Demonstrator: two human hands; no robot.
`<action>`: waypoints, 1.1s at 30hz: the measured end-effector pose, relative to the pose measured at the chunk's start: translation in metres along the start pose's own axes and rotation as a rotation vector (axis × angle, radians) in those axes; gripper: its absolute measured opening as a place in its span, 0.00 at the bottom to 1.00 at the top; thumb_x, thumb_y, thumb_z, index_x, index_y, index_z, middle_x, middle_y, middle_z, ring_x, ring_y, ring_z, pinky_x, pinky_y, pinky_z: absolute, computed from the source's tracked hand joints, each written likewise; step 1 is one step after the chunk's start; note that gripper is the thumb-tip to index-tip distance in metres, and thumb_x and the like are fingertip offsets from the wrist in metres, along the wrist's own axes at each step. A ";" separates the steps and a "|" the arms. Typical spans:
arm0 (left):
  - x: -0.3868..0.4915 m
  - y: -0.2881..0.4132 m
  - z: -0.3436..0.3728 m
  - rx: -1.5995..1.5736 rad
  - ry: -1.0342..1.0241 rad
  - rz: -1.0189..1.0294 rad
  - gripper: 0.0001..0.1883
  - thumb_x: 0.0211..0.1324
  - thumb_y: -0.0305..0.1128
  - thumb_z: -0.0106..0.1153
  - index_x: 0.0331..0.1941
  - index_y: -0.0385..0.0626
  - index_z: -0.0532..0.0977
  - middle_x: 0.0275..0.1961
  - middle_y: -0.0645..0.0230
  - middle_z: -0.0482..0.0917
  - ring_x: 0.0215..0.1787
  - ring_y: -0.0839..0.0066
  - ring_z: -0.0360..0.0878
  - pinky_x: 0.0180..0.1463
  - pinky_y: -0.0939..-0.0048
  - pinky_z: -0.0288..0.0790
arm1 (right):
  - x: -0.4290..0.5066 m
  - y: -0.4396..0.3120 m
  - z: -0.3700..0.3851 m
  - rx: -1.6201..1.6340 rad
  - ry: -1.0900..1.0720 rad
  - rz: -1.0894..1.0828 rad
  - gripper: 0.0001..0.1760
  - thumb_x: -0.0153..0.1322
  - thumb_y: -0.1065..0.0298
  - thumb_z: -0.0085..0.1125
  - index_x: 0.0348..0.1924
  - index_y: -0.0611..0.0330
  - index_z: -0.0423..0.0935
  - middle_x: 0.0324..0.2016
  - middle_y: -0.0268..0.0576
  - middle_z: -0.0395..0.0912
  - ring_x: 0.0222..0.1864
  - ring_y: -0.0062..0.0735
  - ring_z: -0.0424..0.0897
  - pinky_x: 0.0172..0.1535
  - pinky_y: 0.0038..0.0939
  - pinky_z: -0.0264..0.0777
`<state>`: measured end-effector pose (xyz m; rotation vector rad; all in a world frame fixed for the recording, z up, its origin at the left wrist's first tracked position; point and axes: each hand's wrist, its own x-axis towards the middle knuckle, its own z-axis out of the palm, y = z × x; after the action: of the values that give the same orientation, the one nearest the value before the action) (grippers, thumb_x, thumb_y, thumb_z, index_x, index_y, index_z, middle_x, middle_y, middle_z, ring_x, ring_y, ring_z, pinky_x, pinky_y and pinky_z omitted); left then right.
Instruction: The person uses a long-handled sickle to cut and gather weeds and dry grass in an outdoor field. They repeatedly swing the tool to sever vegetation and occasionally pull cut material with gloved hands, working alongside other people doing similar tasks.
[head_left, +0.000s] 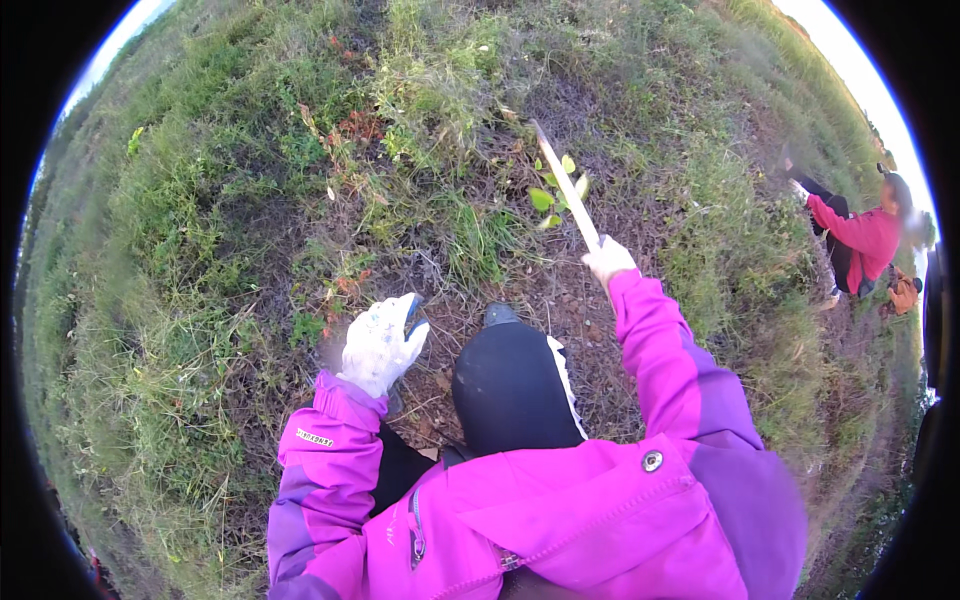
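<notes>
My right hand (609, 259) is closed around a long pale wooden handle (571, 191), which points up and away over the ground. The handle's far end is darker and reaches into the weeds, so what it ends in cannot be made out. Beside the handle stands a small plant with broad green leaves (541, 199). My left hand (382, 341), in a white glove with dark patches at the fingertips, hangs left of my knee with thumb and fingers apart, holding nothing. A tuft of long grass (480, 236) grows in front of my shoe (500, 314).
Grass and low weeds (180, 247) cover the slope, with reddish plants (360, 126) among them and bare reddish soil (585, 315) near my feet. At the right a person in a red top (866, 240) sits on the ground; another in orange (904, 292) is behind.
</notes>
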<state>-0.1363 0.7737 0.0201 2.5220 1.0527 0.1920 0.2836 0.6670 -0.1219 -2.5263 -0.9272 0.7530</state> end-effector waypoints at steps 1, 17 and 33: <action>-0.002 -0.001 0.000 0.013 -0.013 -0.011 0.21 0.60 0.42 0.63 0.53 0.46 0.77 0.47 0.58 0.84 0.49 0.57 0.82 0.55 0.59 0.74 | 0.012 -0.010 0.001 0.207 -0.118 0.130 0.19 0.68 0.61 0.66 0.47 0.61 0.74 0.25 0.46 0.81 0.23 0.39 0.82 0.28 0.42 0.79; -0.008 -0.020 0.006 0.068 0.059 0.019 0.23 0.62 0.47 0.60 0.55 0.46 0.76 0.47 0.61 0.83 0.48 0.61 0.82 0.51 0.59 0.75 | -0.023 0.032 0.041 -0.230 -0.002 -0.022 0.25 0.68 0.62 0.63 0.54 0.64 0.71 0.38 0.59 0.83 0.43 0.58 0.84 0.46 0.46 0.80; -0.013 -0.004 0.018 0.010 0.027 0.074 0.23 0.60 0.47 0.61 0.54 0.48 0.76 0.44 0.59 0.84 0.47 0.58 0.83 0.52 0.58 0.76 | -0.378 0.094 -0.077 -0.001 -0.056 0.103 0.22 0.66 0.64 0.68 0.51 0.56 0.74 0.35 0.56 0.83 0.41 0.55 0.85 0.47 0.44 0.79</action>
<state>-0.1431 0.7615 0.0021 2.5767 0.9736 0.2429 0.1307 0.3342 0.0300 -2.5828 -0.8203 0.8579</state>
